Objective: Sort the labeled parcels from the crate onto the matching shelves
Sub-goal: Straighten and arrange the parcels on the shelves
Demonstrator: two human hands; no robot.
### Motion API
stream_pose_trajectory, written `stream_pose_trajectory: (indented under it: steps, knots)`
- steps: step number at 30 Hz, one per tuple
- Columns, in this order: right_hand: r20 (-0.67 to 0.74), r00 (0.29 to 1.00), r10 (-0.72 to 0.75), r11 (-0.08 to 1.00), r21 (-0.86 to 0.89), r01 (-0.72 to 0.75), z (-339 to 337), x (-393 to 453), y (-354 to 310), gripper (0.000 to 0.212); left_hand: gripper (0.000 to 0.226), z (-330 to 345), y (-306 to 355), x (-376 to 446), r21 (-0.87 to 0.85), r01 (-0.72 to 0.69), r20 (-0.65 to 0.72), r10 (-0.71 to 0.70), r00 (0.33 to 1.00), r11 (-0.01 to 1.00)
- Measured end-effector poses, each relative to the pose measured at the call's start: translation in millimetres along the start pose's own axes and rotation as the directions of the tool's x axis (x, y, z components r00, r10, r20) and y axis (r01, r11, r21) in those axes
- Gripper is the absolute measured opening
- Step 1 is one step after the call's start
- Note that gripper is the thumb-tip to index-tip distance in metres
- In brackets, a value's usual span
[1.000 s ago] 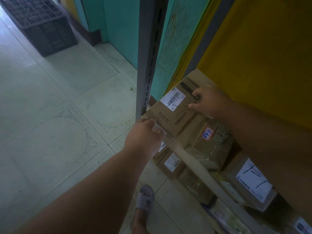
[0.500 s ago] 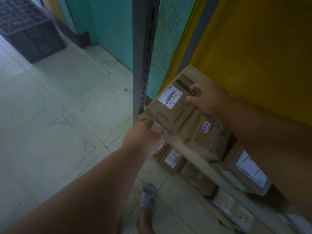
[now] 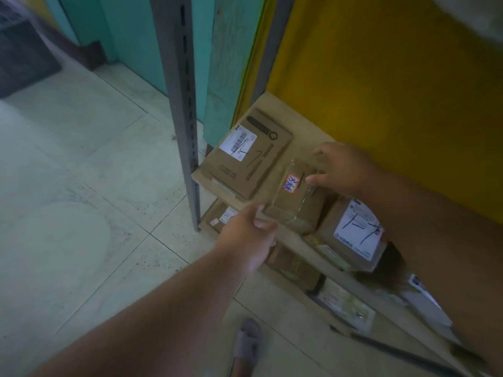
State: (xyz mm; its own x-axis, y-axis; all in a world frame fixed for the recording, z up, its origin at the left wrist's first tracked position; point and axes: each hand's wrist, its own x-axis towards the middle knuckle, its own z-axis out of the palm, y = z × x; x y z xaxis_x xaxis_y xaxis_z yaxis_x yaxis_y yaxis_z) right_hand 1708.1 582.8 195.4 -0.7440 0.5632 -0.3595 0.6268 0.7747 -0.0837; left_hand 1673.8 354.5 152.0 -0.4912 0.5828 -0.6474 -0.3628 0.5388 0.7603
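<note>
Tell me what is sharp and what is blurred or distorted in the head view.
Head view: dim, greenish light; the flat brown cardboard parcel with the barcode label is fairly sharp; the left hand and right hand are slightly motion-blurred; the grey slotted shelf post leans from wide-angle distortion; the dark crate smears at the corner.

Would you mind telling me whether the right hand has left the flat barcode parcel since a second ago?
Yes. The right hand has come off the flat parcel by the upright post, shifting away from the post to the taped parcel.
</note>
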Motion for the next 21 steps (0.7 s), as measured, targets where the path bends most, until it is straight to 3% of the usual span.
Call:
stream_pose_trajectory:
  steps: [5,13,21]
  knots:
    - [0.006,1.0,-0.014,0.99,0.138,0.013,9.1,0.9,2.7,0.056,0.044,21.8,-0.4,8.2,-0.245,-0.004,-0.121,-0.027,0.992,0.97]
    - [-0.065,0.997,-0.047,0.982,0.181,0.059,21.1,-4.5,1.8,0.048,0.047,26.8,-1.7,7.5,-0.294,-0.055,-0.269,-0.028,0.963,0.954]
    - [-0.06,0.997,-0.052,0.985,0.162,0.061,22.5,-4.9,4.5,0.041,0.045,29.4,-0.3,9.8,-0.237,-0.067,-0.307,-0.009,0.952,0.969]
